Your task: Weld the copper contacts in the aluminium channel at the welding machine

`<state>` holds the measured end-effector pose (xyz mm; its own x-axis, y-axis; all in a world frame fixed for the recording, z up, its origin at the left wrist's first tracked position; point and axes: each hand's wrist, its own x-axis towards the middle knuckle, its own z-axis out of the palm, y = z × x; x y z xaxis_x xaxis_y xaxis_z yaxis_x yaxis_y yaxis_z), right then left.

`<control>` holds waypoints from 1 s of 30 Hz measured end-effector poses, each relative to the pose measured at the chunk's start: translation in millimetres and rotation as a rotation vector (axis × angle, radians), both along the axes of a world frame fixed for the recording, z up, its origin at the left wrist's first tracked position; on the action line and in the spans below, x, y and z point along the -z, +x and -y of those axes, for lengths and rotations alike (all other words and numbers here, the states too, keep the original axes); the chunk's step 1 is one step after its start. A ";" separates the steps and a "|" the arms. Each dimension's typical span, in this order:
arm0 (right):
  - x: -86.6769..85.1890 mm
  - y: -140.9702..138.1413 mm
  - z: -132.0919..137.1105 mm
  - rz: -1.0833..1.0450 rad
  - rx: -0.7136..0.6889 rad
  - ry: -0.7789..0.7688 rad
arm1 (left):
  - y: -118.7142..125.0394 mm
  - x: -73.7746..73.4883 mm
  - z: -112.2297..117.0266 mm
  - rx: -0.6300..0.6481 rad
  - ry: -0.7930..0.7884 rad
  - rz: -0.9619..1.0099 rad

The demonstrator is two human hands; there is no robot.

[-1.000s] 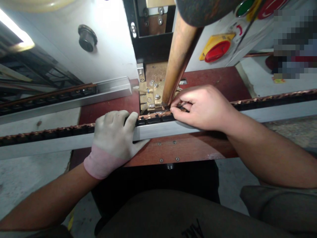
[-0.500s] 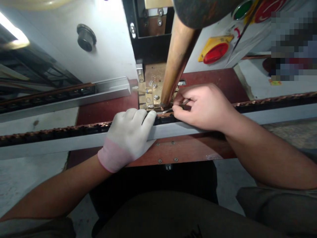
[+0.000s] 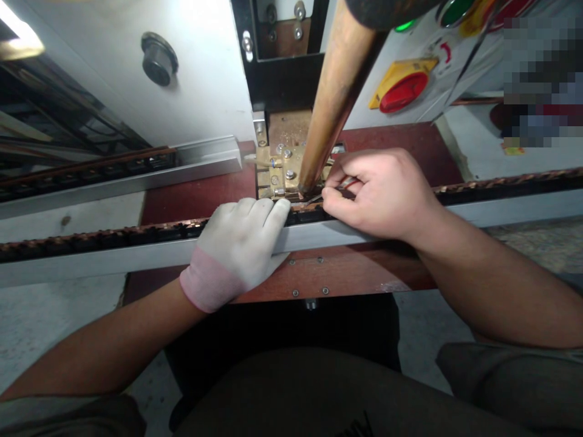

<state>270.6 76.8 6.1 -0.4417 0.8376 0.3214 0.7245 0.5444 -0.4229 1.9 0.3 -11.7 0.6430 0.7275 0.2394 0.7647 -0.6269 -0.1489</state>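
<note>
Clasps the silver rail (image 3: 319, 235) lying across the table (image 3: 339, 273) with the gloved left hand (image 3: 239, 243); pinches a thin tool (image 3: 313, 198) in the bare right hand (image 3: 382, 194), near the copper-coloured rod (image 3: 330, 100).

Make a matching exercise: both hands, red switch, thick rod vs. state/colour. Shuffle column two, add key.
Column 1
1. left hand
2. right hand
3. rotary switch
4. thick rod

Column 2
A. red, on a yellow plate
B. bare, pinching a slender tool
C. copper-coloured, set at a slant
D. gloved, over the metal rail

Pairs: 1-D, 2-B, 3-A, 4-C
</note>
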 end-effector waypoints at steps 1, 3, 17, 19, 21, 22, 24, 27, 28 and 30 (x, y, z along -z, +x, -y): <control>0.0 0.1 0.0 -0.001 -0.009 -0.006 | -0.4 0.3 -0.5 0.001 -0.006 0.009; 0.1 0.0 0.1 -0.013 -0.019 -0.008 | -0.8 0.6 -1.3 -0.010 -0.035 0.014; -1.2 -0.6 0.4 -0.006 -0.023 -0.025 | -0.4 0.2 -1.2 -0.036 -0.070 0.030; -2.1 -1.0 0.7 -0.016 -0.051 -0.041 | -0.3 0.4 -1.3 -0.032 -0.059 0.028; -4.0 -1.1 0.8 -0.024 -0.085 -0.068 | 0.1 0.1 -1.2 -0.031 -0.055 0.020; -5.1 -0.9 0.8 -0.028 -0.102 -0.084 | 0.3 -0.3 -1.0 -0.030 -0.053 0.015; -6.9 -0.5 0.5 -0.041 -0.128 -0.107 | 0.7 -1.4 -0.6 -0.030 -0.048 0.005; -7.2 0.5 -0.6 -0.057 -0.154 -0.136 | 1.0 -2.8 -0.4 -0.040 -0.060 -0.004; -6.7 0.8 -1.0 -0.058 -0.157 -0.145 | 1.1 -3.1 -0.4 -0.047 -0.072 -0.005; -5.2 1.4 -1.7 -0.052 -0.154 -0.155 | 1.1 -3.1 -0.7 -0.055 -0.089 0.001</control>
